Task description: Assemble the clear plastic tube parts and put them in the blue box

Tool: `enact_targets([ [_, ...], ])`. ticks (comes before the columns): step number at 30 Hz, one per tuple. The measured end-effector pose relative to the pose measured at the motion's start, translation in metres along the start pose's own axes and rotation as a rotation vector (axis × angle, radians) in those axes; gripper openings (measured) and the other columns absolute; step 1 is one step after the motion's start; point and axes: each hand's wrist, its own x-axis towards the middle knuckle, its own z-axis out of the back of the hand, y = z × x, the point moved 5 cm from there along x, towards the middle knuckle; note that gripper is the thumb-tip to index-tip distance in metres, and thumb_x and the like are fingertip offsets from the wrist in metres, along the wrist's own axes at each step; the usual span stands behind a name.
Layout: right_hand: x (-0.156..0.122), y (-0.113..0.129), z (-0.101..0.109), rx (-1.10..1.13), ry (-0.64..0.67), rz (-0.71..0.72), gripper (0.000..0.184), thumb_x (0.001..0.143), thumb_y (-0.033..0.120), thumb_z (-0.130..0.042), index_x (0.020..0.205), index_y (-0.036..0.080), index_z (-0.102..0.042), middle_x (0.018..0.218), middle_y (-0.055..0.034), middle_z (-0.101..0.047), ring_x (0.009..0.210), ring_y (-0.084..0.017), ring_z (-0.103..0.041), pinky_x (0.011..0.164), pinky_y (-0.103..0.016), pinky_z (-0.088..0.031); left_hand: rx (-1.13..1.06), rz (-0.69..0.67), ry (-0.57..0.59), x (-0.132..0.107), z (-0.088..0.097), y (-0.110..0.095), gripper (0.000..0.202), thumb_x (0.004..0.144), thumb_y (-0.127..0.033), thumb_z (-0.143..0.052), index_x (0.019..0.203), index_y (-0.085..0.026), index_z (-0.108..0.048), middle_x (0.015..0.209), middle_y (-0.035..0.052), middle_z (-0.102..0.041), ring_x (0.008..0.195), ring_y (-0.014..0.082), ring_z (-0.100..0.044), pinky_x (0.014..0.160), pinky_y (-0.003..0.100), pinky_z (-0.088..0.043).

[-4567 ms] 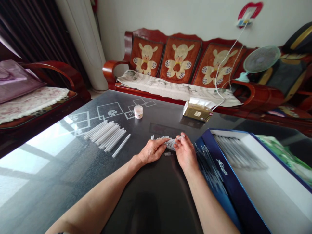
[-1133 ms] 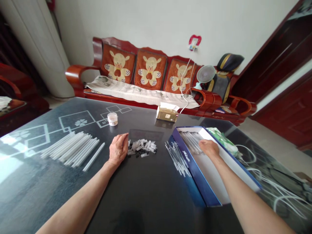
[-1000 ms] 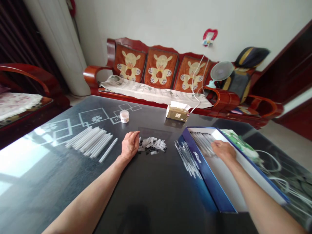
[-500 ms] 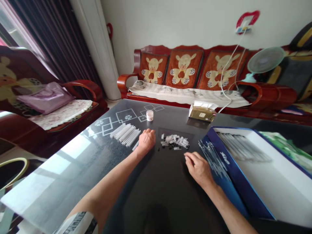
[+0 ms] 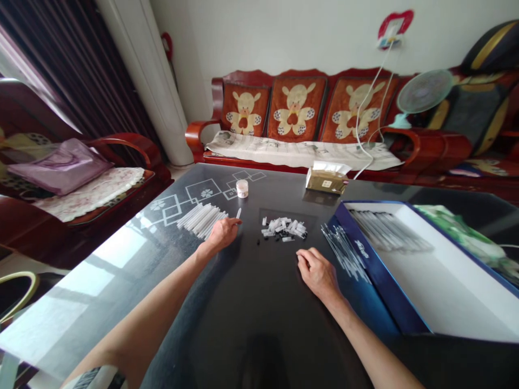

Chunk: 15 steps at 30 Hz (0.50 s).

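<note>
My left hand (image 5: 223, 232) is closed on a white tube (image 5: 238, 214) whose end sticks up past my fingers, right beside the pile of white tubes (image 5: 200, 219) on the dark glass table (image 5: 251, 324). My right hand (image 5: 317, 272) rests on the table with its fingers curled in; whether they hold anything is hidden. It lies just below a heap of small white and black caps (image 5: 284, 228) and left of a row of thin clear sticks (image 5: 344, 251).
An open blue box (image 5: 377, 275) with more clear sticks fills the right side. A small pink-lidded jar (image 5: 242, 188) and a tissue box (image 5: 326, 178) stand farther back. A red wooden sofa (image 5: 300, 108), a fan (image 5: 424, 92) and a chair (image 5: 81, 178) surround the table.
My right hand came out of the blue box and settled on the table below the caps. My left hand moved from the caps to the tube pile and took hold of one tube.
</note>
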Motion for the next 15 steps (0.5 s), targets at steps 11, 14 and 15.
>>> enact_targets([
  [11, 0.000, -0.003, 0.000, 0.024, 0.033, -0.053, 0.020, 0.090, 0.022, -0.047, 0.092, 0.022, -0.067, 0.088, -0.0025, -0.067, 0.079, -0.015, -0.063, 0.071, -0.023, -0.042, 0.078, -0.243, -0.325, 0.000, 0.000, -0.056, 0.023, 0.090, -0.029, -0.049, 0.101, -0.021, -0.066, 0.082, 0.0054, -0.061, 0.076, 0.0172, -0.059, 0.065, 0.025, -0.045],
  [14, 0.002, -0.003, 0.000, 0.039, 0.030, -0.062, 0.019, 0.089, 0.021, -0.048, 0.091, 0.022, -0.067, 0.087, -0.0024, -0.066, 0.078, -0.014, -0.063, 0.070, -0.023, -0.042, 0.183, -0.305, -0.358, 0.006, -0.006, -0.067, 0.028, 0.094, -0.035, -0.045, 0.085, -0.019, -0.067, 0.084, 0.0075, -0.060, 0.081, 0.0192, -0.057, 0.071, 0.029, -0.045],
  [15, 0.002, -0.003, 0.000, 0.045, 0.028, -0.065, 0.019, 0.089, 0.021, -0.048, 0.090, 0.022, -0.067, 0.087, -0.0024, -0.066, 0.078, -0.014, -0.063, 0.070, -0.022, -0.042, 0.167, -0.345, -0.362, 0.010, -0.009, -0.069, 0.028, 0.094, -0.033, -0.043, 0.085, -0.019, -0.066, 0.088, 0.0081, -0.060, 0.083, 0.0187, -0.056, 0.074, 0.029, -0.045],
])
